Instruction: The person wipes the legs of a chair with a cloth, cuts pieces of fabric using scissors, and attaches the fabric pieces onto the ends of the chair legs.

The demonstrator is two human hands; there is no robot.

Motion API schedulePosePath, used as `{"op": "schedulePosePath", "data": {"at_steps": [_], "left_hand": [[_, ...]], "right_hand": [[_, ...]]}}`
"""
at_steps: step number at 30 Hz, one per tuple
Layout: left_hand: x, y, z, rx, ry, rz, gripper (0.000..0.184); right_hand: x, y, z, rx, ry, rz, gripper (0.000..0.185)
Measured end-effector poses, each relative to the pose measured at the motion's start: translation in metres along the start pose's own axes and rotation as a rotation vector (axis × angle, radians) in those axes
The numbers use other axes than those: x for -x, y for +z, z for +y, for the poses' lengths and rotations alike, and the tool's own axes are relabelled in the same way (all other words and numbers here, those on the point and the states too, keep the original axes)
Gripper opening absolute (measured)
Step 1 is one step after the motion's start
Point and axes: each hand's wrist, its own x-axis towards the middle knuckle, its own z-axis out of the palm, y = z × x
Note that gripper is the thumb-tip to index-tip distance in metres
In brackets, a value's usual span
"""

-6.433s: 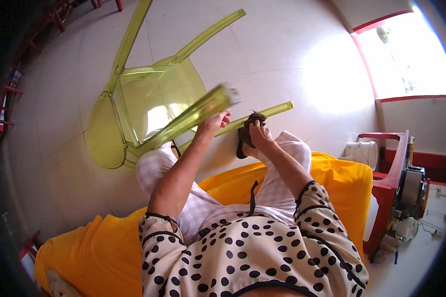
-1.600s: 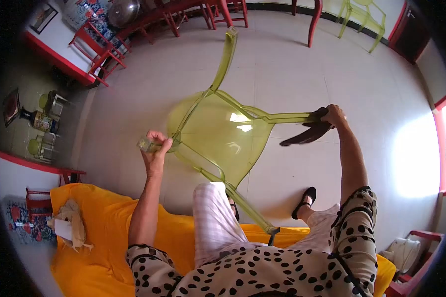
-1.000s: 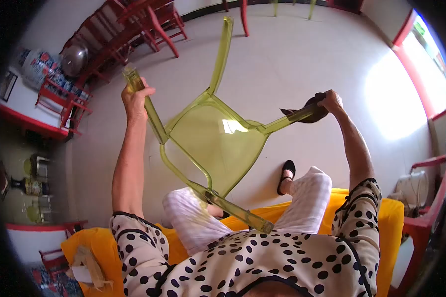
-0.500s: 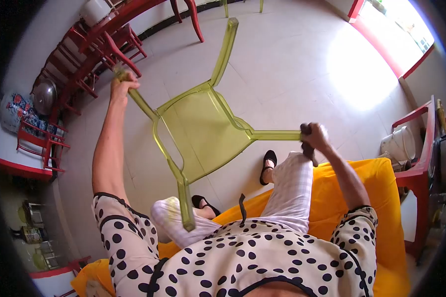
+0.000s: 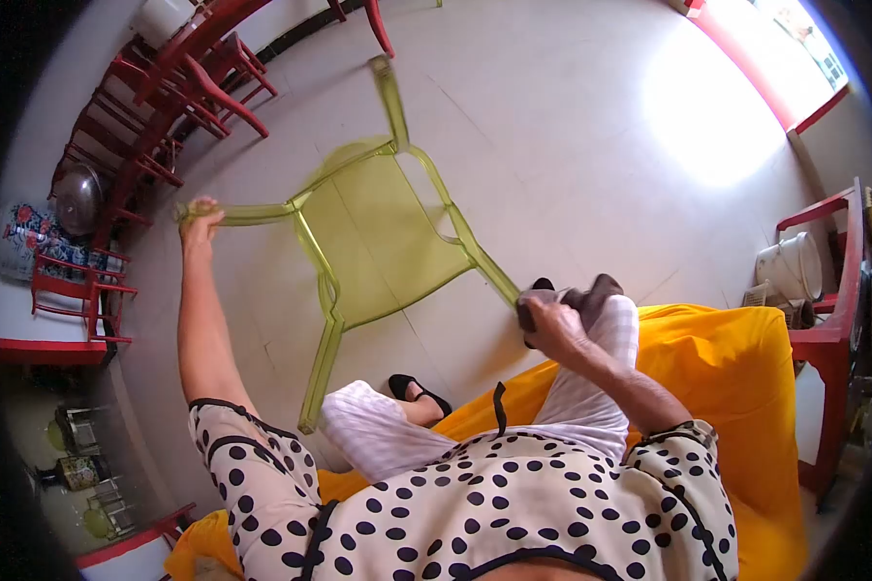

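Note:
A clear yellow-green chair (image 5: 368,237) is tipped over in front of my knees, its four legs spread outward. My left hand (image 5: 202,215) is wrapped round the end of the leg that points left. At the lower right leg, my right hand (image 5: 555,324) grips a dark brown cloth (image 5: 591,300), which covers that leg's end. One more leg points up and away, and another reaches down beside my left knee.
I sit on a seat with an orange cover (image 5: 717,378). Red chairs (image 5: 87,281) and a red table are at the upper left. To the right, a white bucket (image 5: 791,266) stands by a red stand (image 5: 824,334).
The chair has turned counterclockwise. My left hand has moved down and left with its leg, while my right hand and the cloth have come down and inward, nearer my knee.

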Motion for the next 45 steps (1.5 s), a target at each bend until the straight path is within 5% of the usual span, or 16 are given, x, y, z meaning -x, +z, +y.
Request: {"op": "schedulePosePath", "data": {"at_steps": [5, 8, 11, 13, 14, 16, 17, 20, 23, 27, 29, 33, 36, 40, 45], "left_hand": [[0.013, -0.007, -0.012, 0.17, -0.131, 0.231, 0.048], [0.035, 0.038, -0.047, 0.071, -0.019, 0.628, 0.047], [0.143, 0.122, -0.085, 0.05, -0.14, 0.268, 0.027], [0.235, 0.196, -0.123, 0.029, -0.579, -0.083, 0.02], [0.276, 0.217, -0.177, 0.404, -0.743, -0.456, 0.032], [0.362, 0.266, -0.171, 0.405, -1.031, -0.55, 0.063], [0.389, 0.281, -0.175, 0.536, -1.052, -0.715, 0.067], [0.43, 0.294, -0.196, 0.397, -0.38, -1.036, 0.048], [0.437, 0.271, -0.131, 0.26, -0.237, -1.009, 0.038], [0.46, 0.251, -0.133, 0.57, -0.454, -0.776, 0.028], [0.472, 0.234, -0.132, 0.617, -0.557, -0.643, 0.028], [0.474, 0.2, -0.112, 0.968, -1.326, -0.303, 0.039], [0.51, 0.189, -0.072, 0.493, -0.512, -0.569, 0.034], [0.512, 0.193, -0.083, 0.256, -0.285, -0.625, 0.028], [0.511, 0.203, -0.077, 0.677, -0.678, -0.515, 0.04]], "right_hand": [[0.009, 0.023, -0.036, -0.07, -0.04, 0.003, 0.037], [0.009, 0.03, -0.034, -0.111, -0.031, 0.045, 0.036], [0.02, 0.031, -0.04, -0.121, -0.072, 0.094, 0.033], [0.027, 0.046, -0.045, -0.097, -0.107, 0.107, 0.03], [0.032, 0.051, -0.051, -0.108, -0.12, 0.111, 0.029], [0.044, 0.066, -0.061, -0.125, -0.114, 0.069, 0.042], [0.049, 0.077, -0.063, -0.147, -0.116, 0.053, 0.042], [0.068, 0.095, -0.074, -0.193, -0.16, 0.019, 0.045], [0.076, 0.107, -0.071, -0.242, -0.273, -0.013, 0.049], [0.092, 0.084, -0.063, -0.643, -0.351, -0.02, 0.04], [0.097, 0.073, -0.051, -1.02, -0.213, -0.126, 0.026], [0.099, 0.042, -0.013, -1.488, -0.061, 0.061, 0.024], [0.099, 0.01, -0.004, -1.726, -0.075, 0.203, 0.032], [0.098, -0.01, 0.001, -1.781, -0.099, 0.33, 0.036], [0.103, -0.018, 0.008, -1.736, -0.08, 0.315, 0.035]]}}
